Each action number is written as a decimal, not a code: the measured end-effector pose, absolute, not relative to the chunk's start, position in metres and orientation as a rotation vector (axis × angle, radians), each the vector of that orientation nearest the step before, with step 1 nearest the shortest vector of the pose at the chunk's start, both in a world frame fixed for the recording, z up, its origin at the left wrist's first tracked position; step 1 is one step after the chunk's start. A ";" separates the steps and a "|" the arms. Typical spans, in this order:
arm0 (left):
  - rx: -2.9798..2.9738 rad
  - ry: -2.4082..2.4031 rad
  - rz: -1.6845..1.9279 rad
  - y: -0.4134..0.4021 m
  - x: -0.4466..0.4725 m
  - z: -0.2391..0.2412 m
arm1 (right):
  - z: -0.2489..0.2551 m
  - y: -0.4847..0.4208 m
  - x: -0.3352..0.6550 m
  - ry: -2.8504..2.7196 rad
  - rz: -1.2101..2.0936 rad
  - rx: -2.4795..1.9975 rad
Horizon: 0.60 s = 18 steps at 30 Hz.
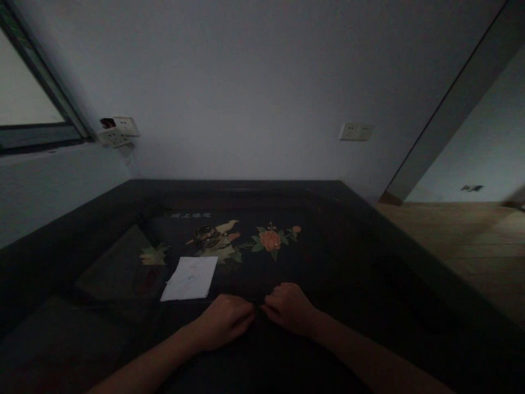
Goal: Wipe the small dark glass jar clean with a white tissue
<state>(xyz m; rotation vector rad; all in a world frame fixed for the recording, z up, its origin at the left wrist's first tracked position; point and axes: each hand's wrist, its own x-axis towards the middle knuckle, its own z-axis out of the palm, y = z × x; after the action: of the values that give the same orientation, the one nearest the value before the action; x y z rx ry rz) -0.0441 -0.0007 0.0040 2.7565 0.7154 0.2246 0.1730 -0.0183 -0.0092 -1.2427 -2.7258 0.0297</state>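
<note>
Both my hands rest close together on a dark table (348,257) near its front edge. My left hand (225,322) has its fingers curled and pinched toward the right. My right hand (289,307) is curled the same way, its fingertips nearly meeting the left ones. What they pinch between them is too dark to make out. A white paper sheet (190,278) lies just beyond my left hand. Farther back a small glass dish (206,235) sits on the painted flower-and-bird inlay (268,239).
A grey wall stands behind the table with a socket plate (356,131) and more sockets (118,131) in the left corner. A window (24,104) is at the left. Wooden floor (459,241) and a doorway lie to the right.
</note>
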 end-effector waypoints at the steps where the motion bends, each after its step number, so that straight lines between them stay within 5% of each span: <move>1: 2.755 0.716 0.221 -0.001 -0.044 0.003 | -0.009 -0.018 0.173 -2.732 0.032 -1.249; 18: 2.713 0.693 0.217 0.001 -0.047 -0.001 | -0.014 -0.018 0.173 -2.705 0.032 -1.227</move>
<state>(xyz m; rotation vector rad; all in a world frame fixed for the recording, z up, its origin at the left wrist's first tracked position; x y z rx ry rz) -0.0468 0.0013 -0.0013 2.7125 0.6932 0.2168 0.1728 -0.0177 -0.0135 -1.2271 -2.7050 0.0321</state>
